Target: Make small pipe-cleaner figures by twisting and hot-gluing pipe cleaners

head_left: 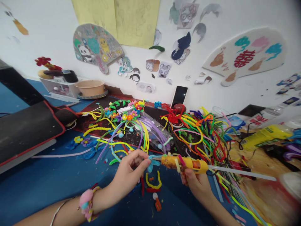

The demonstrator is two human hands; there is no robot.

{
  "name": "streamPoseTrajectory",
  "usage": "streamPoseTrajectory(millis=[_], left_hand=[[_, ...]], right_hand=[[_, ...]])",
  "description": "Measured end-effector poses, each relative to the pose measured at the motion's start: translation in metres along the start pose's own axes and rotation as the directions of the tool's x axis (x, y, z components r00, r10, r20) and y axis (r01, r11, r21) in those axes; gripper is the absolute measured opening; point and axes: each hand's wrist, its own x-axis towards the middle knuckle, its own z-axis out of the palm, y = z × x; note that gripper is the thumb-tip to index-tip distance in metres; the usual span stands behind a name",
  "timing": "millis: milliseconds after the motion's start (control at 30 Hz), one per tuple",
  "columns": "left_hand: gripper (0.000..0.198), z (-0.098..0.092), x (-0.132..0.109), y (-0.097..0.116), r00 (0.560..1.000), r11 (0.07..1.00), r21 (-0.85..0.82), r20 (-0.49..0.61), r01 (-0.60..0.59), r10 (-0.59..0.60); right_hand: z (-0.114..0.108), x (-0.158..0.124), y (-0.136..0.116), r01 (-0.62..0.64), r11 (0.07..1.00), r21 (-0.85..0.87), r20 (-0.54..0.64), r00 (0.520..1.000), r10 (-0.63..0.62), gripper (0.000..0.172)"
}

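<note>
Between thumb and forefinger, my left hand [135, 164] pinches a small light-blue pipe-cleaner shape [154, 161]. My right hand [192, 182] grips a yellow hot glue gun [185, 164] from below, its nozzle pointing left at the blue piece. Whether the nozzle touches it, I cannot tell. A clear glue stick [244, 172] juts out of the gun's back end. Just below the hands lie a curved yellow pipe cleaner [153, 184] and a small orange piece [158, 204] on the blue table surface.
Pipe-cleaner flowers [128, 114] and purple stems [152, 125] lie behind my hands. A tangled heap of coloured pipe cleaners [199, 128] spreads to the right. A phone [180, 96] leans on the wall. A yellow bottle [268, 136] lies at right, a tan bowl [90, 88] at back left.
</note>
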Motion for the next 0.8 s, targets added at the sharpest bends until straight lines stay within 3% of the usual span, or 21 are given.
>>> streamPoseTrajectory(millis=[367, 633, 800], left_hand=[[0.016, 0.000, 0.000, 0.002, 1.000, 1.000, 0.010, -0.015, -0.008, 0.008], [0.017, 0.001, 0.002, 0.002, 0.999, 1.000, -0.002, -0.029, 0.013, -0.013], [0.019, 0.001, 0.002, 0.001, 0.999, 1.000, 0.011, -0.028, 0.022, -0.022]], right_hand=[[0.001, 0.001, -0.001, 0.024, 0.999, -0.041, -0.016, 1.000, -0.024, 0.041], [-0.004, 0.001, 0.005, 0.005, 0.999, -0.038, 0.036, 0.999, -0.003, 0.042], [-0.001, 0.000, 0.002, 0.008, 0.999, -0.040, -0.005, 1.000, -0.009, 0.040]])
